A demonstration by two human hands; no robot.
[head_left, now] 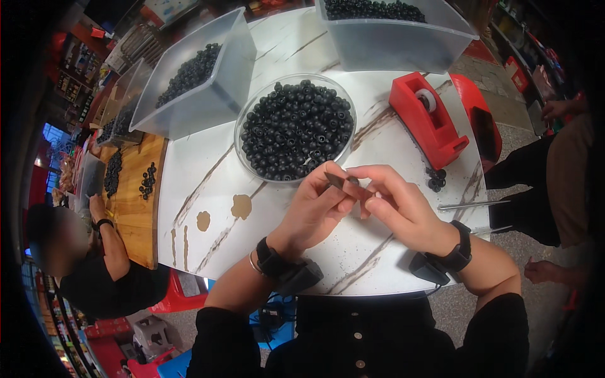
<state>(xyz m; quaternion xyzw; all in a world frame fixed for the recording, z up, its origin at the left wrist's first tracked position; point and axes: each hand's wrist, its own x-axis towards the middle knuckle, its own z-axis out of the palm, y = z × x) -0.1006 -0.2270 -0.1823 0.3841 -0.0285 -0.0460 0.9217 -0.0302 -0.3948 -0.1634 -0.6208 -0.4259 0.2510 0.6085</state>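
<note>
My left hand point(312, 214) and my right hand point(406, 211) meet over the near side of the table, both with fingers closed in a pinch. Between their fingertips is a thin, flat, dark reddish-brown strip point(357, 190) with a pointed, blade-like end toward the left hand. A small round dark piece point(353, 180) shows at the right fingertips; the fingers hide part of it. Just beyond the hands stands a transparent round bowl point(237, 148), filled with small black bead-like pieces point(296, 123) with holes.
A red tape dispenser point(432, 120) stands at the right, near several loose black pieces point(436, 179) and metal tweezers point(472, 205). Translucent bins point(230, 82) of black pieces stand at the back. One person point(94, 264) sits left; another point(561, 176) stands right.
</note>
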